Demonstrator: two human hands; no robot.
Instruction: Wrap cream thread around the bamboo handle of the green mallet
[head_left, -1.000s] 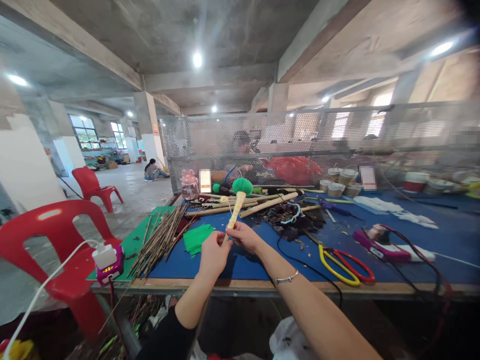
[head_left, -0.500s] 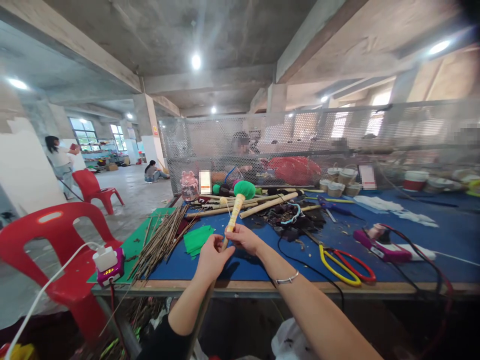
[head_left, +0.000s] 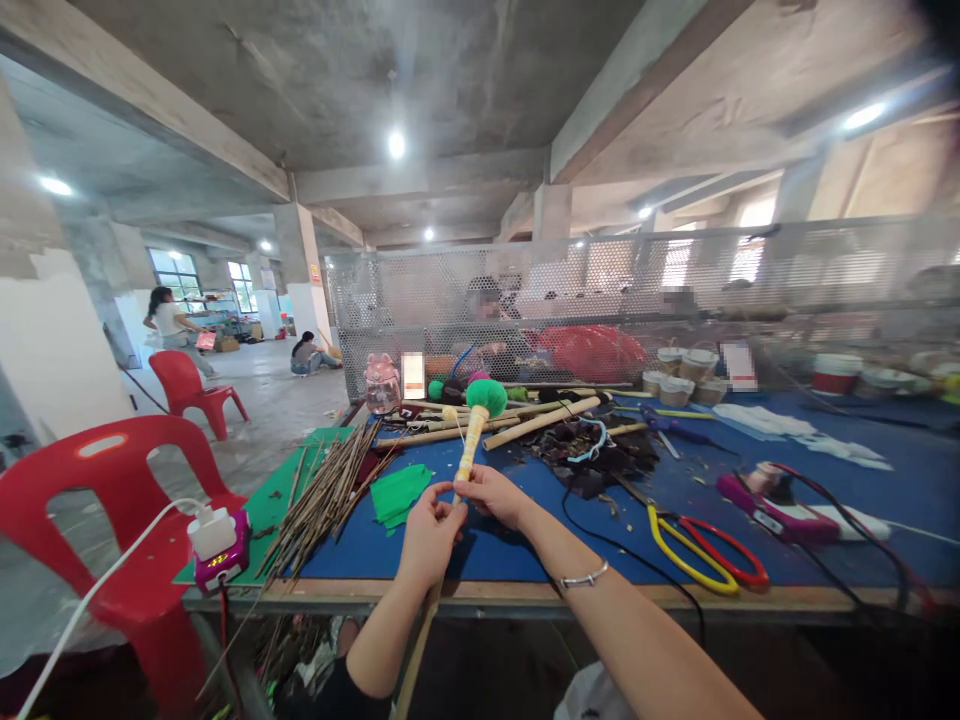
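Two bare hands work on a green-headed stick [head_left: 472, 440], held at a slant above the near edge of the worktop [head_left: 525, 560], left of the middle of that edge. Its rounded green head [head_left: 486, 398] points up and away; pale yellow wrapping [head_left: 466, 462] covers the part below, and bare shaft [head_left: 417, 645] runs down past the edge.

The right hand [head_left: 491, 497] pinches the stick at the lower end of the wrapping, between thumb and fingers. The left hand [head_left: 429, 535] is just below, its grip closed around the shaft; the fingertips partly hide one another.

Half a second ago the left thumb stood out farther from its fingers; now it lies closer in against the stick. The right hand's pinch looks the same. This seems a small adjustment of hold rather than a new stage: the work appears centred where wrapping meets bare shaft. The whole view has also dipped slightly.

Toward the worktop's left edge, a bundle of thin twigs [head_left: 322, 505] and a green sheet [head_left: 401, 493] lie undisturbed, as do the scissors [head_left: 653, 520] near the front edge, right of the hands. Beyond, a walking person [head_left: 169, 318] has come nearer the farther red chair [head_left: 187, 385].
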